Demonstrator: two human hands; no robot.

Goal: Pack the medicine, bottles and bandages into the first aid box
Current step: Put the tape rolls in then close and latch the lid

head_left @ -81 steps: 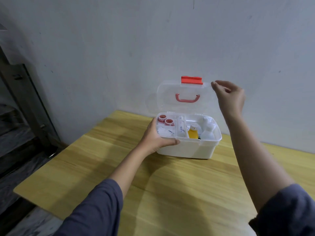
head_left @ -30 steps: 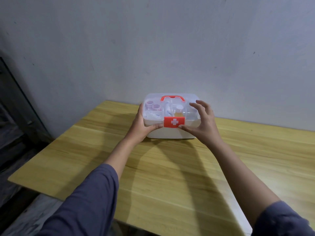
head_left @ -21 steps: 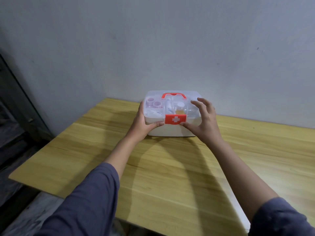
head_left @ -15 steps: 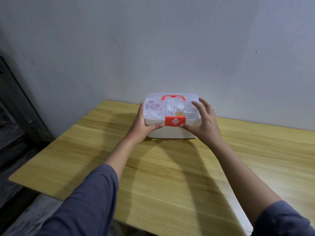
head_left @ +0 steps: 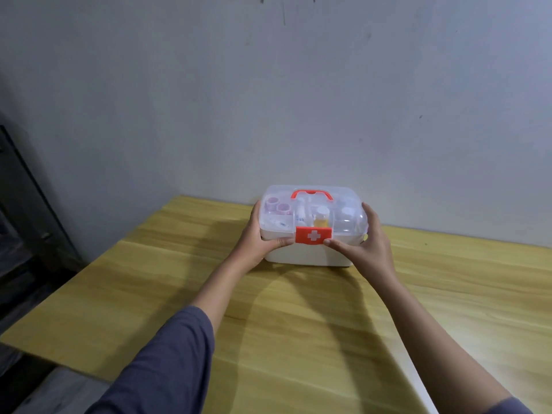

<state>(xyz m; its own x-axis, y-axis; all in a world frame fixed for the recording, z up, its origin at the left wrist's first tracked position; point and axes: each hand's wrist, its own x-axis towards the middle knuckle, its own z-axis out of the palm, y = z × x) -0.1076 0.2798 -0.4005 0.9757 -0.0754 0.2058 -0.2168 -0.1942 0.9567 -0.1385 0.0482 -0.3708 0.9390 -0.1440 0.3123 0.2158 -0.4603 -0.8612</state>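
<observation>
The white first aid box (head_left: 307, 254) stands on the wooden table near the wall, its clear lid down. A red latch with a white cross (head_left: 313, 235) lies flat on the front, and a red handle (head_left: 311, 194) lies on top. Through the lid I see two tape rolls (head_left: 277, 205), a yellow bottle (head_left: 321, 219) and white bottles (head_left: 346, 215). My left hand (head_left: 259, 238) grips the box's left end, thumb on the front beside the latch. My right hand (head_left: 363, 244) grips the right end, thumb just under the latch.
The wooden table (head_left: 298, 324) runs up to a grey wall (head_left: 268, 100). Its left edge drops off to a dark floor and a dark frame (head_left: 27, 204). The box's back nearly touches the wall.
The lid, upright 2.7 s ago, is now down and latched. Over the last second my right hand slid from the lid top to the box's right end.
</observation>
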